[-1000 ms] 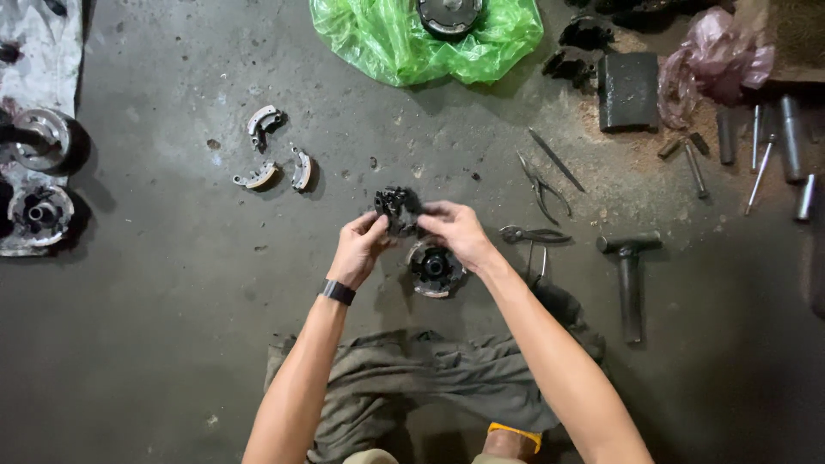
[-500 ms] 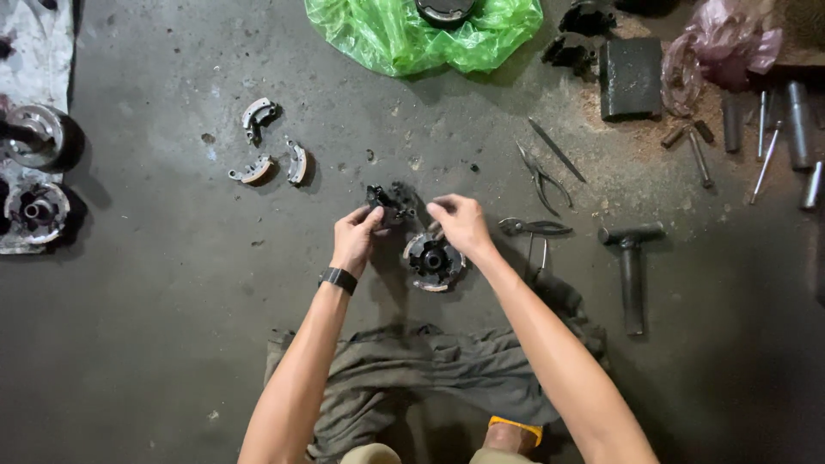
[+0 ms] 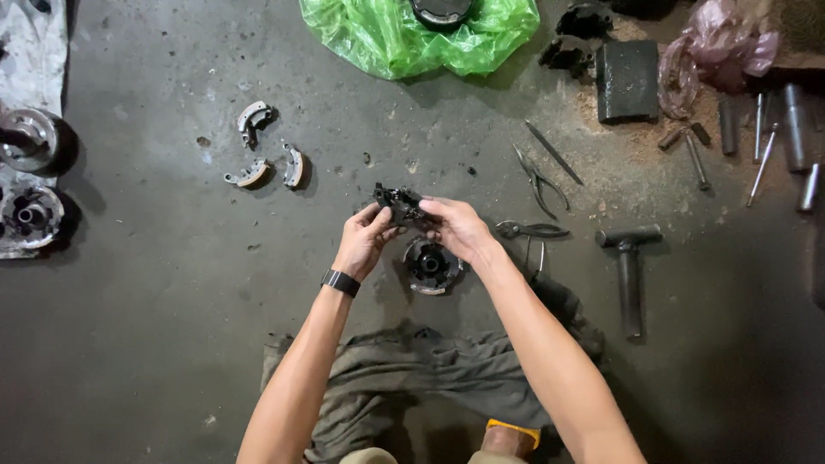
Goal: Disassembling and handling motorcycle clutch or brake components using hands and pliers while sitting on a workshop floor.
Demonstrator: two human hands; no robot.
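Both my hands hold one small dark, greasy metal part (image 3: 398,202) above the concrete floor. My left hand (image 3: 364,241), with a black wristband, grips its near left side. My right hand (image 3: 457,228) pinches its right side. Just below my hands a round dark metal hub (image 3: 429,265) lies on the floor. Three curved grey shoe pieces (image 3: 266,155) lie apart on the floor at upper left.
A green plastic bag (image 3: 412,39) lies at the top with a round part on it. Pliers (image 3: 540,180), a T-shaped tool (image 3: 628,266), a dark block (image 3: 627,79) and several rods are at right. Round metal parts (image 3: 30,215) sit at far left.
My hands have stayed close together on the dark part, turning it slightly; the view has shifted a little.
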